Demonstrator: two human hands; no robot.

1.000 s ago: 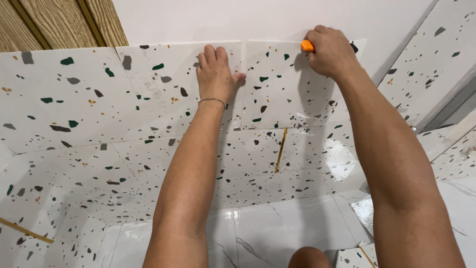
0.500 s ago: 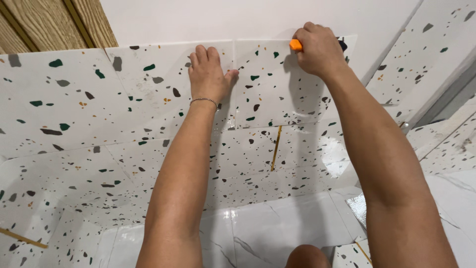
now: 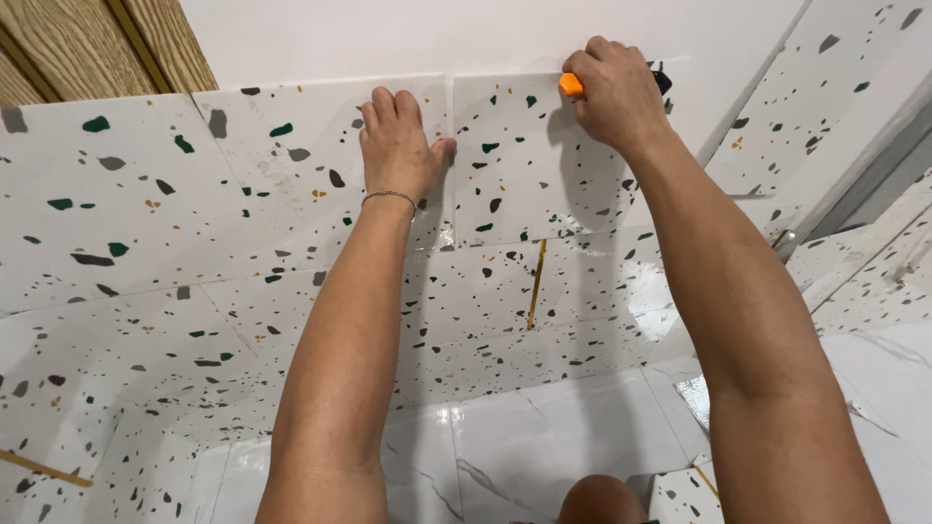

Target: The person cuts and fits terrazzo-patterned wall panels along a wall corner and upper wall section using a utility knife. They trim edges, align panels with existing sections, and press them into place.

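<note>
mostly hidden: orange tool [image 3: 571, 85] inside right hand [image 3: 616, 92].

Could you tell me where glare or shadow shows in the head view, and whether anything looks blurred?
Head view: glare streaks the glossy floor tile and the lower wall panel; the right hand casts a soft shadow onto the speckled sheet; both hands, including the left hand, are sharp, with no noticeable blur.

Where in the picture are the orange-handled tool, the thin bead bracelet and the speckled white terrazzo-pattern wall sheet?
orange-handled tool [image 3: 571, 84], head view, orange end beside the right fist.
thin bead bracelet [image 3: 390, 197], head view, strand across the left wrist.
speckled white terrazzo-pattern wall sheet [image 3: 505, 155], head view, bare face between the hands.
</note>
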